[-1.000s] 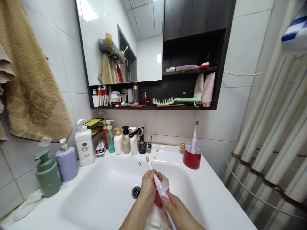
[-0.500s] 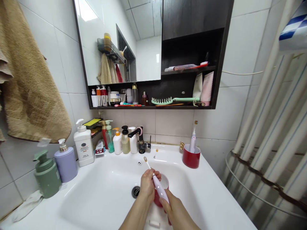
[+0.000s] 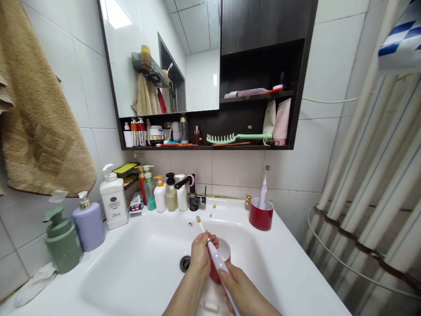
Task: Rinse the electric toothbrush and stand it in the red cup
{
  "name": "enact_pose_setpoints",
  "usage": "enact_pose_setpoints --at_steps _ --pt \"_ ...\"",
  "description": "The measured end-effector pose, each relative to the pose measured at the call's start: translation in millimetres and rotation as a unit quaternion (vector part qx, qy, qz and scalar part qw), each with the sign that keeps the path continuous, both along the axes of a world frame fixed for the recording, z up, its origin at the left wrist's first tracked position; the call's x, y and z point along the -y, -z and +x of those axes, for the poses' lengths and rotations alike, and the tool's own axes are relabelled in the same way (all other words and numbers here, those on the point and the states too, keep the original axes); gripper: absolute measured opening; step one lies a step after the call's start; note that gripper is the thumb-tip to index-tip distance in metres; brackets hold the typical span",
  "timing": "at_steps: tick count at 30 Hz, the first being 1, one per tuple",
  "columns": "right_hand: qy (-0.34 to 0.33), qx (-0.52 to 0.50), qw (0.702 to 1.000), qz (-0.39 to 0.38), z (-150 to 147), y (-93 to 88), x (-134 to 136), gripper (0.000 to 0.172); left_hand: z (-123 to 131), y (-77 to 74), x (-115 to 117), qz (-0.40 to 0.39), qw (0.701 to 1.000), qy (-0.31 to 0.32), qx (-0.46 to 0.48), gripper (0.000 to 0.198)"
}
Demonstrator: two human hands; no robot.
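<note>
A pale pink-white electric toothbrush [image 3: 215,254] slants across the middle of the basin, its brush head pointing up and away from me. The fingers of my left hand [image 3: 201,254] are closed at its neck, just below the bristles. Around the handle lower down is my right hand [image 3: 239,283], thumb on top. Beneath and behind the hands a red cup with a white inside [image 3: 225,246] stands in the basin, partly hidden. A small loose brush head [image 3: 213,210] lies on the sink's back ledge.
The white sink [image 3: 131,263] has a black faucet [image 3: 194,193] at the back and a drain [image 3: 185,263]. Another red cup [image 3: 261,215] with a second electric toothbrush [image 3: 263,193] stands at back right. Pump bottles [image 3: 113,199] line the left. A shelved mirror cabinet [image 3: 256,109] hangs above.
My right hand has shifted slightly right and its grip has changed; more of the toothbrush handle now shows, running past the thumb toward the bottom edge. My left hand stays at the neck.
</note>
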State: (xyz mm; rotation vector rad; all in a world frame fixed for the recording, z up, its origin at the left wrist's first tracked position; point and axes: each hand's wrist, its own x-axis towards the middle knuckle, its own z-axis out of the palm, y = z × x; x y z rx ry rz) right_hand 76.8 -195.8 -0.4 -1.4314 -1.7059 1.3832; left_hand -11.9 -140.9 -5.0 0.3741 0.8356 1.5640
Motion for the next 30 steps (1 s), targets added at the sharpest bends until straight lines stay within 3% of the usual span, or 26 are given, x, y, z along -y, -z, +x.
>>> enact_pose_setpoints --at_steps 5,11,16,22,27,30 --pt "0.01 0.027 0.998 0.063 0.2 1.7 -0.6 0.015 0.0 0.1 -0.4 -0.003 1.0 -0.014 -0.002 0.006" --pt "-0.014 -0.015 0.999 -0.046 0.4 3.4 -3.8 0.02 -0.1 -0.4 -0.3 -0.015 1.0 -0.014 -0.003 0.007" --pt "0.007 0.023 0.997 0.067 2.3 4.6 -3.3 0.016 -0.1 0.1 -1.1 -0.008 1.0 -0.021 -0.009 0.008" --pt "-0.001 -0.04 0.999 -0.033 -0.2 4.2 -1.2 0.021 -0.1 -1.1 -1.1 -0.021 1.0 -0.021 -0.006 0.007" --pt "0.003 0.004 1.0 0.031 0.5 5.9 -1.9 0.015 -1.1 -1.3 -1.0 -0.018 1.0 -0.022 -0.01 0.007" --pt "-0.01 -0.034 0.999 -0.02 0.7 6.1 -3.4 0.019 0.0 -1.1 -0.6 -0.019 1.0 -0.021 -0.008 0.007"
